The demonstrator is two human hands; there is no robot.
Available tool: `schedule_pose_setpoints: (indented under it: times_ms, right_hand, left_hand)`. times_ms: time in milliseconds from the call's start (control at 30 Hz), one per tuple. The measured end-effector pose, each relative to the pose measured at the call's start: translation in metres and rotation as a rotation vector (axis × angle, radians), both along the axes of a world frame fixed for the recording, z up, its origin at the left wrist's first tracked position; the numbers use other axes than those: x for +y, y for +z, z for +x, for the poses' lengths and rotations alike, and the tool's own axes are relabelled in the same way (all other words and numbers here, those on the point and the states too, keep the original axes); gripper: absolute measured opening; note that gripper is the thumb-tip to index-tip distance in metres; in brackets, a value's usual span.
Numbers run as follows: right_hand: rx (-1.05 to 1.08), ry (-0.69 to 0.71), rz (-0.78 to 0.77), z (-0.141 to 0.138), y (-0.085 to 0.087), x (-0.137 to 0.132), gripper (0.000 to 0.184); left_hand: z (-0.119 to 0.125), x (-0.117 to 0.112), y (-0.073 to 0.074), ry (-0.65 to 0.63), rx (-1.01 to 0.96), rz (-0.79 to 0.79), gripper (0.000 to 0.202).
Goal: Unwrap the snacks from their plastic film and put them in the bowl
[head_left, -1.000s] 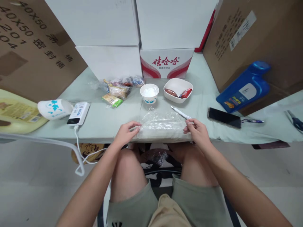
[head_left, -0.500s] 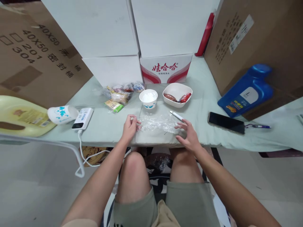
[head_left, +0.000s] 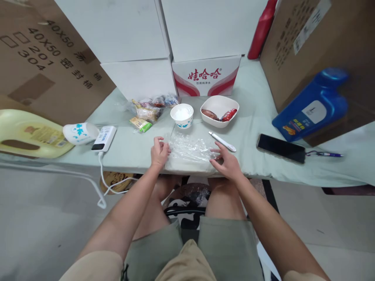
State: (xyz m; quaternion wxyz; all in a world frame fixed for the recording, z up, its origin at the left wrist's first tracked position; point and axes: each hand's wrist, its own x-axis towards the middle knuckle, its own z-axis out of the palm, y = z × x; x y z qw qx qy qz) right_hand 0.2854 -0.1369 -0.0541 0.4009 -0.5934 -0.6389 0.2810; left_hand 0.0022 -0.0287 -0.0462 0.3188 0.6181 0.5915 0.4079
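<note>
A crumpled sheet of clear plastic wrap (head_left: 190, 149) lies on the pale green table (head_left: 254, 117) at its front edge. My left hand (head_left: 159, 151) pinches the wrap's left side with curled fingers. On the wrap's right side rests my right hand (head_left: 227, 163), fingers spread and touching the film. Just behind the wrap stand a small white bowl with blue print (head_left: 182, 115) holding something white, and a wider white bowl (head_left: 219, 110) with red and brown wrapped pieces. A white utility knife (head_left: 222, 141) lies right of the wrap.
A black phone (head_left: 280, 148) and a pen (head_left: 325, 154) lie to the right, beside a tilted blue jug (head_left: 313, 105). Snack packets (head_left: 149, 110), a white power bank (head_left: 104, 138), a tipped bowl (head_left: 77, 132) and a yellow jug (head_left: 29, 134) sit left. Cardboard and white boxes (head_left: 205, 76) wall the back.
Both hands let go of the stretched wrap at the table edge; the film now lies bunched. My right hand opened and moved inward, my left stayed pinched on the wrap.
</note>
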Motion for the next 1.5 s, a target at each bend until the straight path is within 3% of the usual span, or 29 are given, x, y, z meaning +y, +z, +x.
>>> schedule_pose_setpoints:
  times_ms: [133, 333, 500, 767, 867, 967, 1100, 1167, 1267, 1333, 1433, 1500]
  right_hand:
    - [-0.030, -0.057, 0.029, -0.003, 0.001, -0.001, 0.064]
    - [-0.084, -0.109, 0.078, -0.004, 0.001, 0.000, 0.061]
    - [-0.092, -0.173, 0.073, -0.005, 0.000, 0.000, 0.060]
    - [-0.078, -0.229, 0.005, -0.007, -0.001, 0.001, 0.054]
    - [-0.136, -0.216, 0.051, -0.007, -0.002, 0.003, 0.047]
    - [-0.181, -0.192, 0.083, -0.006, -0.003, 0.004, 0.046]
    - [-0.228, -0.175, 0.081, -0.006, -0.004, 0.003, 0.047]
    - [-0.236, -0.178, 0.077, -0.006, -0.005, 0.003, 0.047]
    - [-0.227, -0.198, 0.089, -0.007, -0.007, 0.004, 0.047]
    - [-0.219, -0.207, 0.103, -0.007, -0.008, 0.005, 0.046]
    - [-0.210, -0.199, 0.142, -0.006, -0.010, 0.007, 0.046]
    - [-0.211, -0.194, 0.160, -0.005, -0.011, 0.007, 0.045]
  left_hand:
    - [-0.004, 0.000, -0.006, 0.016, -0.033, 0.055, 0.033]
    - [-0.006, -0.002, -0.006, 0.020, 0.073, 0.168, 0.037]
    - [-0.003, -0.003, -0.002, 0.048, 0.218, 0.117, 0.039]
    - [-0.011, 0.001, -0.007, 0.153, -0.094, 0.081, 0.033]
    - [-0.011, 0.004, 0.003, 0.080, -0.057, -0.012, 0.040]
    - [-0.007, 0.016, 0.020, -0.023, 0.060, -0.191, 0.061]
    - [0.001, 0.040, 0.038, 0.056, 0.161, -0.241, 0.075]
    - [0.008, 0.049, 0.042, 0.034, 0.263, -0.193, 0.065]
    - [0.019, 0.053, 0.045, -0.096, 0.427, -0.200, 0.032]
    - [0.026, 0.051, 0.044, -0.106, 0.454, -0.164, 0.014]
    - [0.030, 0.045, 0.040, -0.028, 0.225, -0.112, 0.010]
    - [0.028, 0.043, 0.035, 0.047, 0.013, -0.193, 0.009]
